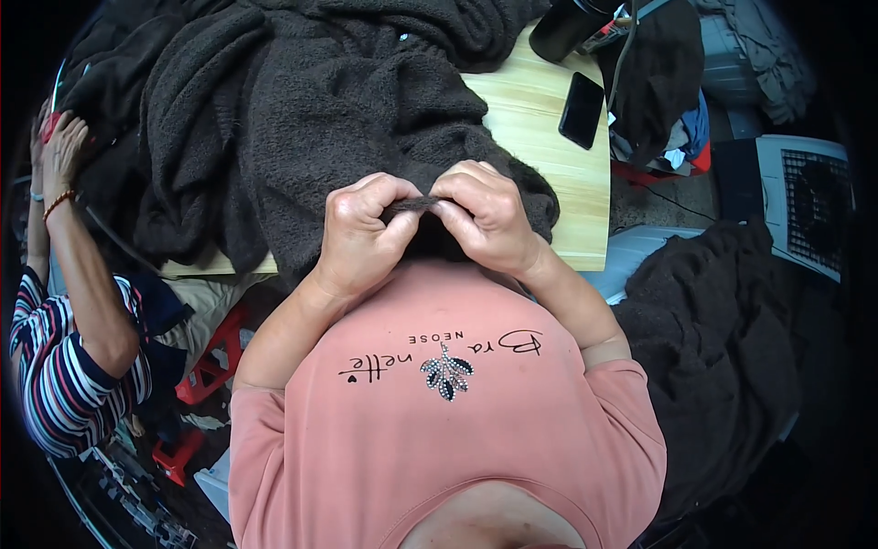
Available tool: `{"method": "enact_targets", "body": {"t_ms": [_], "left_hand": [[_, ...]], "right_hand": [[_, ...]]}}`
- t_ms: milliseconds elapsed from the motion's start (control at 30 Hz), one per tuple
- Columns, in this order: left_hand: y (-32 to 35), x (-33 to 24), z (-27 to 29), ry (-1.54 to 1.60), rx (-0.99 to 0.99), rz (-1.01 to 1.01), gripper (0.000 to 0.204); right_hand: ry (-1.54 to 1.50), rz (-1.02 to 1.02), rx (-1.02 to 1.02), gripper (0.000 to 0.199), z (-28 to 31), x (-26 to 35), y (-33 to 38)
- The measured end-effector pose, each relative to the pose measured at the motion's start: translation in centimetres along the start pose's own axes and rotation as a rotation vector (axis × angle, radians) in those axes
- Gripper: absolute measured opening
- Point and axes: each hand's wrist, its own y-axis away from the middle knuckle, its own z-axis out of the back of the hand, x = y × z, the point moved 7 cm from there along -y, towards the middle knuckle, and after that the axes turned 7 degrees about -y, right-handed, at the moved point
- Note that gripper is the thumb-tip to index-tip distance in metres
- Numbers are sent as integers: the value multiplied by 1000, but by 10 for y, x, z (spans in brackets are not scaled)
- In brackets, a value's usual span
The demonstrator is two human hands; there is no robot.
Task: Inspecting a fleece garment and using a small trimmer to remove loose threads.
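Observation:
A large piece of dark brown, fleecy knit fabric (320, 119) lies in folds over the table and hangs over its near edge in front of me. My left hand (366, 224) is closed, pinching the fabric's edge between thumb and bent fingers. Close beside it, my right hand (485, 215) pinches the same edge, thumb against fingers. A short, narrow strip of the edge shows between the two hands, raised near my chest. Whether anything small sits inside the fingers is hidden.
The pale wooden table (521, 110) carries a black phone (581, 110) and a black cylindrical cup (567, 32) at right. More dark fabric (713, 339) is heaped to my right. A red crate (700, 165) holds cloth. At left, a co-worker's hands (64, 151) touch dark fabric.

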Motion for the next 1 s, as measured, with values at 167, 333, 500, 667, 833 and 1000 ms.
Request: {"method": "enact_targets", "body": {"t_ms": [167,333,500,667,833,1000], "left_hand": [[3,8,-13,95,137,57,5],[5,30,6,538,6,301,6],[-8,33,24,474,-20,137,3],[-8,34,28,773,10,242,7],[-9,39,34,907,-36,292,9],[-9,38,45,960,-111,316,10]], "right_hand": [[-32,48,-44,11,-7,4,1],[-56,-173,73,29,15,-28,1],[-150,-543,352,30,23,-90,51],[-296,-598,201,21,33,-88,58],[-166,-355,31,20,55,-62,52],[-433,-407,262,23,52,-31,47]]}}
